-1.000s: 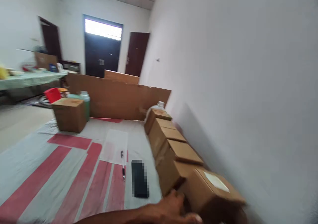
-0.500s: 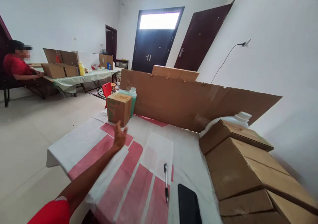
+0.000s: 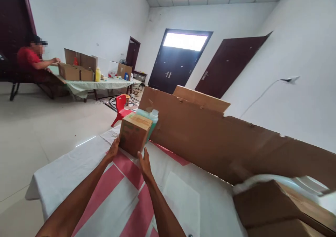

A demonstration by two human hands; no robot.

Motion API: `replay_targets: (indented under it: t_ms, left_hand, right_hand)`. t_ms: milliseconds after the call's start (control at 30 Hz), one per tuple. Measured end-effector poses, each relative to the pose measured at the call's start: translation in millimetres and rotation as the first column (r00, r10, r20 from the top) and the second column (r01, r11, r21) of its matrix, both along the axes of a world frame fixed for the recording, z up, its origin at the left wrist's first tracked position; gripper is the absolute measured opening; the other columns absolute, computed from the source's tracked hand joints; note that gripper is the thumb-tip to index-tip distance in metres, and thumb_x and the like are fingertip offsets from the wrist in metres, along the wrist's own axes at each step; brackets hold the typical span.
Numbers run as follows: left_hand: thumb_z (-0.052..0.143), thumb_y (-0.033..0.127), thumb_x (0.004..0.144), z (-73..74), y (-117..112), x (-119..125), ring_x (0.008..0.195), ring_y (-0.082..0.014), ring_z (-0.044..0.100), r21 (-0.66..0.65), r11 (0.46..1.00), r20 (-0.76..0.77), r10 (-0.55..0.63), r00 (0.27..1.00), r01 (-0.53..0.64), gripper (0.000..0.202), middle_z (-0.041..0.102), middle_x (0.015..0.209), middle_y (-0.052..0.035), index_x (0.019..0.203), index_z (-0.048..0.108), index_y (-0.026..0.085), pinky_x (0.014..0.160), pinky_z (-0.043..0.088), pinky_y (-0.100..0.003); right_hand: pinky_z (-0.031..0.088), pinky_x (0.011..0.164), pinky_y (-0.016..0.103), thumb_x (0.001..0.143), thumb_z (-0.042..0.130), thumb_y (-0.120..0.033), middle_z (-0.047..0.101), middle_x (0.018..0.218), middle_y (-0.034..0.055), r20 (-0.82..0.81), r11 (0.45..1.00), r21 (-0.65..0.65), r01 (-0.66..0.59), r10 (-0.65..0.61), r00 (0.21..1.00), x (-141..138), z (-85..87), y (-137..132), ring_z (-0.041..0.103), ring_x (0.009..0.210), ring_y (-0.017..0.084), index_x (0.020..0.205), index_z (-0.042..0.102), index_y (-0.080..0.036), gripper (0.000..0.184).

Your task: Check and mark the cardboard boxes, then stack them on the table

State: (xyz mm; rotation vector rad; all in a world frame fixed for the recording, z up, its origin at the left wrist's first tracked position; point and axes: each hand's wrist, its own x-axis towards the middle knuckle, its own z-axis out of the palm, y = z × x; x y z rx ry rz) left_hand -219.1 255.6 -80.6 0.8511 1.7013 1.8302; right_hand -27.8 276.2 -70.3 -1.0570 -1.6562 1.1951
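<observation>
A small cardboard box point(image 3: 133, 137) stands at the far left corner of the cloth-covered table point(image 3: 105, 209), and both my hands flank it. My left hand point(image 3: 113, 150) lies at the box's lower left edge with fingers stretched forward; whether it presses on the cardboard I cannot tell. By the lower right corner, my right hand point(image 3: 145, 164) is open, thumb and fingers apart. Just behind the box rises a bottle of green liquid point(image 3: 153, 123), partly hidden by it. A pale translucent sheet point(image 3: 181, 202) lies on the cloth right of my right forearm.
A long cardboard panel point(image 3: 210, 146) stands along the table's far side. Stacked cardboard boxes point(image 3: 262, 202) and a white jug point(image 3: 309, 184) occupy the right. Beyond the table are a red chair point(image 3: 121, 107) and a co-worker point(image 3: 30, 60) at another table point(image 3: 105, 85).
My right hand has come into view beside the box. My left hand has moved to the box's left side. The view has shifted, and the phone has left it.
</observation>
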Motion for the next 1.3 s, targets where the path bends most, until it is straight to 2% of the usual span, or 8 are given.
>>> replay_targets:
  t_ms: [133, 300, 400, 533, 633, 800, 1067, 1300]
  left_hand:
    - [0.064, 0.040, 0.100, -9.6, -35.0, 16.5, 0.120, -0.0272, 0.064, -0.066, 0.998, -0.073, 0.015, 0.997, -0.020, 0.036, 0.065, 0.134, -0.0113, 0.128, 0.064, 0.018, 0.102, 0.054, -0.051]
    - [0.054, 0.062, 0.097, -14.8, -135.9, 78.1, 0.130, -0.0292, 0.060, -0.088, 0.987, -0.104, -0.146, 0.984, 0.137, 0.052, 0.066, 0.137, -0.0126, 0.127, 0.064, 0.021, 0.110, 0.048, -0.046]
    - [0.047, 0.073, 0.094, -13.1, -194.4, 108.2, 0.133, -0.0301, 0.058, -0.121, 0.983, -0.072, -0.149, 0.986, 0.139, 0.064, 0.062, 0.144, -0.0129, 0.131, 0.061, 0.022, 0.109, 0.048, -0.046]
    - [0.040, 0.082, 0.090, -8.1, -233.8, 127.4, 0.115, -0.0329, 0.066, -0.187, 0.978, -0.039, -0.104, 0.994, 0.095, 0.075, 0.071, 0.129, -0.0157, 0.120, 0.067, 0.018, 0.099, 0.054, -0.050]
    - [0.043, 0.085, 0.087, -6.6, -247.8, 135.5, 0.112, -0.0356, 0.068, -0.222, 0.968, -0.052, -0.130, 0.990, 0.116, 0.078, 0.076, 0.117, -0.0174, 0.111, 0.072, 0.016, 0.097, 0.055, -0.054]
    - [0.042, 0.083, 0.088, 2.5, -270.5, 144.0, 0.114, -0.0351, 0.068, -0.218, 0.962, -0.074, -0.181, 0.981, 0.162, 0.078, 0.078, 0.108, -0.0148, 0.115, 0.075, 0.018, 0.099, 0.055, -0.055]
    - [0.040, 0.083, 0.090, 49.9, -293.1, 154.5, 0.076, -0.0245, 0.064, -0.157, 0.967, -0.145, -0.222, 0.964, 0.199, 0.077, 0.070, 0.077, -0.0058, 0.103, 0.077, 0.017, 0.076, 0.056, -0.040]
    - [0.044, 0.067, 0.099, 96.5, -293.1, 155.8, 0.106, -0.0286, 0.064, -0.046, 0.957, -0.383, -0.283, 0.879, 0.288, 0.064, 0.070, 0.116, -0.0120, 0.138, 0.066, 0.020, 0.094, 0.053, -0.040]
  right_hand:
    - [0.038, 0.120, 0.046, 0.089, 0.056, -0.072, 0.044, 0.163, 0.0140, -0.052, 0.998, -0.021, -0.058, 0.056, 0.997, 0.1, -16.0, -15.5, 0.042, 0.150, 0.029, 0.163, 0.031, -0.022, 0.093]
    - [0.041, 0.119, 0.050, 0.097, 0.053, -0.063, 0.043, 0.163, 0.0124, 0.001, 0.998, -0.048, 0.030, -0.030, 1.000, 84.9, -26.2, -100.1, 0.041, 0.150, 0.030, 0.162, 0.032, -0.027, 0.076]
    - [0.047, 0.113, 0.054, 0.101, 0.052, -0.053, 0.049, 0.157, 0.0119, 0.121, 0.989, 0.132, 0.065, -0.081, 0.989, 133.0, -20.3, -164.6, 0.046, 0.145, 0.032, 0.159, 0.039, -0.032, 0.063]
    - [0.042, 0.113, 0.062, 0.099, 0.055, -0.043, 0.049, 0.156, 0.0123, 0.195, 0.860, 0.510, -0.006, -0.109, 0.975, 160.1, 5.2, -236.8, 0.044, 0.145, 0.039, 0.161, 0.037, -0.032, 0.065]
    - [0.030, 0.120, 0.065, 0.096, 0.059, -0.039, 0.052, 0.157, 0.0097, 0.285, 0.738, 0.664, -0.119, -0.103, 0.953, 163.4, 28.1, -266.2, 0.042, 0.147, 0.041, 0.163, 0.032, -0.031, 0.073]
    - [0.021, 0.125, 0.064, 0.099, 0.056, -0.030, 0.048, 0.161, 0.0072, 0.331, 0.701, 0.685, -0.199, -0.055, 0.942, 163.7, 47.4, -272.9, 0.037, 0.153, 0.035, 0.166, 0.023, -0.030, 0.076]
    - [0.039, 0.122, 0.053, 0.104, 0.050, -0.036, 0.051, 0.159, 0.0067, 0.104, 0.893, 0.450, 0.001, -0.053, 0.993, 180.9, 60.0, -229.0, 0.046, 0.148, 0.027, 0.156, 0.046, -0.030, 0.052]
    - [0.048, 0.113, 0.051, 0.098, 0.056, -0.052, 0.064, 0.147, 0.0098, -0.066, 0.953, 0.199, 0.228, -0.219, 0.974, 197.4, 82.7, -217.4, 0.059, 0.134, 0.030, 0.140, 0.065, -0.026, 0.051]
